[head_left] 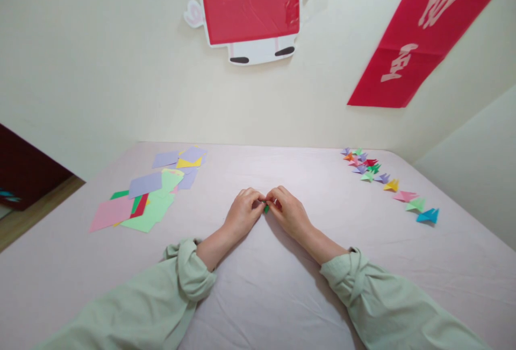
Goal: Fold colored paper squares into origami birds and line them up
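Note:
A small piece of green folded paper point(266, 208) shows between my fingertips at the middle of the table; most of it is hidden by the fingers. My left hand point(245, 211) pinches it from the left side. From the right, my right hand point(291, 213) has thumb and fingers closed on the same paper. The two hands meet at their fingertips, low over the pale cloth. How the paper is folded is too small to make out.
Loose coloured paper sheets point(145, 185) lie spread on the left of the cloth-covered table point(258, 296). Several folded paper figures point(391, 184) stand in a slanting row on the right. A wall point(258, 108) with red decorations rises behind the table's far edge.

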`<state>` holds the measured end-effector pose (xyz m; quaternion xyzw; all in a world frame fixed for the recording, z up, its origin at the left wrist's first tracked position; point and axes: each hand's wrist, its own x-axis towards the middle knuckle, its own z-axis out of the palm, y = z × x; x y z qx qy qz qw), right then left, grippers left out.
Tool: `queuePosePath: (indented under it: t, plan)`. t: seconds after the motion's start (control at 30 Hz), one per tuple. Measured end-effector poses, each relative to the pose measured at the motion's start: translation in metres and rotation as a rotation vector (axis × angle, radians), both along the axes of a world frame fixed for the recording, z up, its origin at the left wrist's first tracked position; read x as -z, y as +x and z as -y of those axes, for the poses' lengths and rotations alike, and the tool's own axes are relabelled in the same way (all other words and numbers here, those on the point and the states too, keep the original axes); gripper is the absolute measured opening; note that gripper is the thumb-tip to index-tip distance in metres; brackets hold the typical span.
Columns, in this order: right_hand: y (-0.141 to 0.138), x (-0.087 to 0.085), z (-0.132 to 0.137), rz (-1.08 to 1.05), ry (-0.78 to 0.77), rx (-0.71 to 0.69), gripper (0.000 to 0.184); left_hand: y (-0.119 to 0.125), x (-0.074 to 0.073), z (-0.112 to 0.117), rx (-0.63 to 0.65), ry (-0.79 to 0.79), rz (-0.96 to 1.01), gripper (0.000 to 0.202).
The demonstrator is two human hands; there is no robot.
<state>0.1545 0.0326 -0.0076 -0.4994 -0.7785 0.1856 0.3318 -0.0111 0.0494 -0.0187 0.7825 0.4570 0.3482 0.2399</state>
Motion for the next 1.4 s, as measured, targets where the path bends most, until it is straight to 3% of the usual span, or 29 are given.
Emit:
queuePosePath:
  t: [0.43,0.9,1.4]
  plan:
    - [0.001,-0.003,0.001,-0.020,-0.050,0.044,0.007,-0.001,-0.003,0.002,-0.034,-0.004,0.017,0.007]
    - [0.006,0.009,-0.005,-0.136,-0.049,0.075,0.006,0.000,-0.006,0.002,-0.062,-0.048,0.040,0.006]
    - [0.005,0.001,-0.002,0.010,-0.057,0.018,0.009,-0.002,0.001,0.002,0.007,0.031,-0.057,0.007]
